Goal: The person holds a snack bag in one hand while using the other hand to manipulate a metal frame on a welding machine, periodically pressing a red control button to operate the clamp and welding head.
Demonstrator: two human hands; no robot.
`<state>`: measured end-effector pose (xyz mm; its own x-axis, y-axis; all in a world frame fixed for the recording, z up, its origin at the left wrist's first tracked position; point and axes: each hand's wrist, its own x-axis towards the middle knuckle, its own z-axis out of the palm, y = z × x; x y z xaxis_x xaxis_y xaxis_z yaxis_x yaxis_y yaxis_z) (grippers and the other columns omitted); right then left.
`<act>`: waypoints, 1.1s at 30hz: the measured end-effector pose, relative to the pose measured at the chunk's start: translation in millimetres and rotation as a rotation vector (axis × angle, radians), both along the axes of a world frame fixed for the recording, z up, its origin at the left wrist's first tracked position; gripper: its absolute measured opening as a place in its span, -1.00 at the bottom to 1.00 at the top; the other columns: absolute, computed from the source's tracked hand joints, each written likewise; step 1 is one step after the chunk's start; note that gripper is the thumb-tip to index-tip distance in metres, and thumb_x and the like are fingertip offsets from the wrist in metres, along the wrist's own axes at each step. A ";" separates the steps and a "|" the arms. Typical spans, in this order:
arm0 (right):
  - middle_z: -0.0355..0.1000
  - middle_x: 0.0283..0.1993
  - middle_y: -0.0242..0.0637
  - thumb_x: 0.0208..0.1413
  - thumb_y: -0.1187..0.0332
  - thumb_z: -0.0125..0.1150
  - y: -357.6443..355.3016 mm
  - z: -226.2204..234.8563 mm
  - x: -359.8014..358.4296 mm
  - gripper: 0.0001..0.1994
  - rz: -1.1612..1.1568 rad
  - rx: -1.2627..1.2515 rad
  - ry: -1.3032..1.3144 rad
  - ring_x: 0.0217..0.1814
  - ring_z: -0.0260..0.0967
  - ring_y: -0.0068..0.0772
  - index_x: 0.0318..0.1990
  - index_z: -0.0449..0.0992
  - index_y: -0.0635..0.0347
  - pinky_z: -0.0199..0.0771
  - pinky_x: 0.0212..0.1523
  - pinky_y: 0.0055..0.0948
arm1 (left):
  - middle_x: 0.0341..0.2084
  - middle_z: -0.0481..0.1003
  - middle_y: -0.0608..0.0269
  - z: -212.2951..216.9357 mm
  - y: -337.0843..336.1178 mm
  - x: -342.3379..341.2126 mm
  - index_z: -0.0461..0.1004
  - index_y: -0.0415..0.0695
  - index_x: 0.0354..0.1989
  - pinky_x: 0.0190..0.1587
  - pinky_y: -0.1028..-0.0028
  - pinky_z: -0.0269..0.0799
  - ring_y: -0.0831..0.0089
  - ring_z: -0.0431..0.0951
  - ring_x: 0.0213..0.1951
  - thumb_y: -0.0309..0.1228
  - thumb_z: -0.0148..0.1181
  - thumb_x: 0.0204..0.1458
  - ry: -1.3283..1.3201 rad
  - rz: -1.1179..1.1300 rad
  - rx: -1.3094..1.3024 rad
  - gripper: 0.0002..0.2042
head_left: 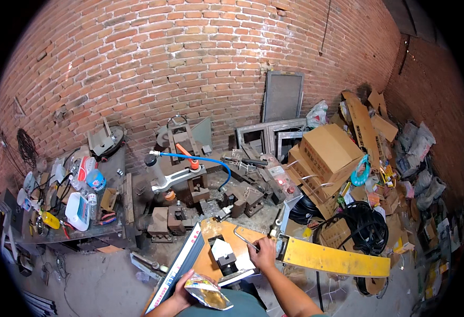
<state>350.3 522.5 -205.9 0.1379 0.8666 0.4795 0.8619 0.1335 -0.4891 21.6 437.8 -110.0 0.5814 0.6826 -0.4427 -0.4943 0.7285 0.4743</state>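
Observation:
My left hand is at the bottom, its fingers closed on the edge of a shiny silver and gold foil packet. Beside that hand a long white and grey strip with printed film slants up across the left side of an orange-brown board. Over the right part of the board, my right hand is closed on a bent metal rod. Between the hands stands a small black metal fixture, with a white angular piece behind it.
A yellow bar reaches right from the board. Behind it are metal blocks, a lever device with a blue hose and cardboard boxes. A cluttered table on the left bears a white jug. Black coiled hose lies right.

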 end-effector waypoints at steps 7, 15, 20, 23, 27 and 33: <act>0.40 -0.31 -0.24 -0.03 0.23 0.53 -1.5 0.1 -3.1 -0.74 0.010 0.011 0.002 -0.18 0.36 -0.05 -0.41 0.52 0.10 0.30 -0.11 -0.10 | -0.03 0.54 -0.40 -5.3 -1.0 2.4 0.55 -0.44 -0.03 0.33 -0.11 0.32 -0.31 0.51 0.15 0.24 -0.30 0.33 -0.030 0.025 0.046 -0.18; 0.40 -0.32 -0.24 -0.05 0.24 0.54 1.1 0.2 -0.3 -0.74 0.022 0.032 0.000 -0.19 0.36 -0.05 -0.41 0.52 0.10 0.30 -0.13 -0.10 | 0.00 0.57 -0.25 -7.0 1.0 9.9 0.52 -0.38 0.05 0.28 -0.02 0.41 -0.12 0.55 0.14 0.30 -0.17 0.30 0.056 0.151 -0.016 -0.20; 0.41 -0.32 -0.25 -0.04 0.24 0.54 0.3 0.6 0.0 -0.75 0.015 0.010 0.016 -0.18 0.36 -0.05 -0.41 0.53 0.09 0.30 -0.11 -0.11 | 0.08 0.55 -0.16 4.4 -4.0 16.6 0.47 -0.30 0.15 0.31 -0.03 0.35 -0.05 0.52 0.17 0.31 -0.11 0.29 0.080 0.180 -0.032 -0.22; 0.41 -0.32 -0.25 -0.03 0.23 0.54 -1.1 1.6 -2.4 -0.75 0.009 0.011 0.016 -0.18 0.36 -0.06 -0.42 0.53 0.09 0.30 -0.11 -0.12 | 0.05 0.55 -0.20 13.2 -4.4 20.2 0.48 -0.30 0.10 0.31 -0.08 0.35 -0.11 0.52 0.14 0.32 -0.10 0.28 0.105 0.231 -0.077 -0.23; 0.41 -0.32 -0.25 -0.03 0.24 0.54 -1.5 2.3 -3.9 -0.75 0.006 0.007 0.021 -0.19 0.36 -0.06 -0.43 0.54 0.09 0.30 -0.10 -0.12 | 0.04 0.54 -0.22 15.7 -6.9 20.0 0.48 -0.31 0.08 0.31 -0.09 0.36 -0.13 0.53 0.13 0.33 -0.09 0.27 0.101 0.248 -0.101 -0.22; 0.41 -0.32 -0.24 -0.04 0.24 0.54 -0.1 -0.7 -2.1 -0.75 0.012 0.023 0.012 -0.19 0.36 -0.05 -0.42 0.54 0.10 0.31 -0.09 -0.11 | 0.07 0.54 -0.22 2.1 -8.2 17.2 0.48 -0.34 0.14 0.34 -0.08 0.31 -0.12 0.52 0.15 0.38 -0.11 0.23 0.113 0.229 -0.091 -0.14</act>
